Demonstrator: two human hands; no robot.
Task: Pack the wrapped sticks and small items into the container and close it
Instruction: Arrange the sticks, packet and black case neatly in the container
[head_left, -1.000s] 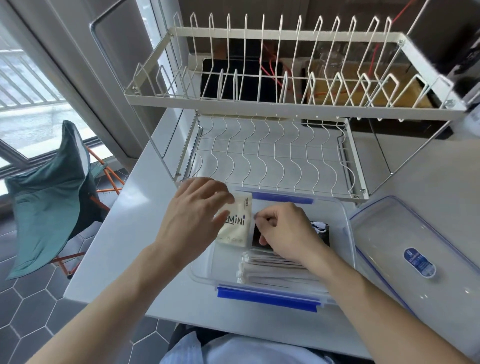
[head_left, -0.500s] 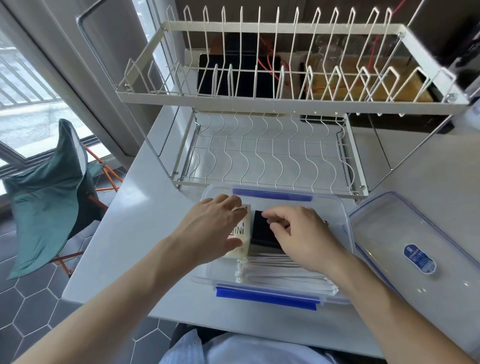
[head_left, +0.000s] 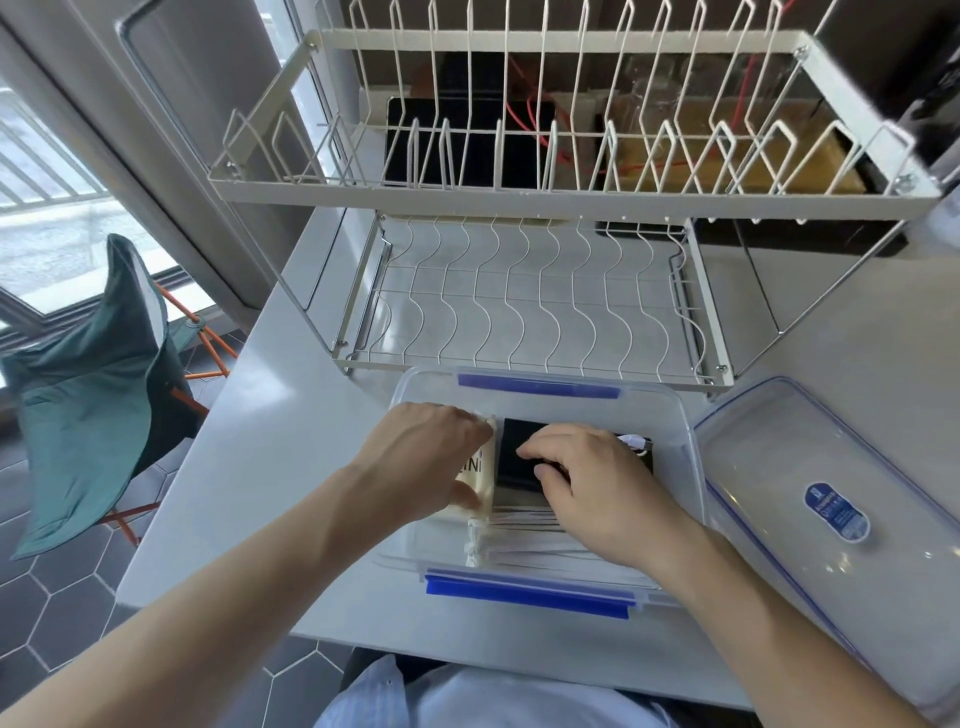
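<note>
A clear plastic container with blue clips stands open at the table's near edge. Inside it, my left hand grips a cream packet printed with dark letters, held low at the left of the container. My right hand presses its fingers on a flat black item beside the packet. A bundle of paper-wrapped sticks lies along the container's near side, partly under my right wrist. The container's clear lid, with a blue oval label, lies flat on the table to the right.
A white two-tier wire dish rack stands directly behind the container. The white table ends just left of my left arm. A green folding chair sits on the hexagon-tiled floor to the left, by a window.
My left hand has lowered the cream packet from a raised tilt down into the container's left part. My right hand stayed on the black item, pressing it flatter.
</note>
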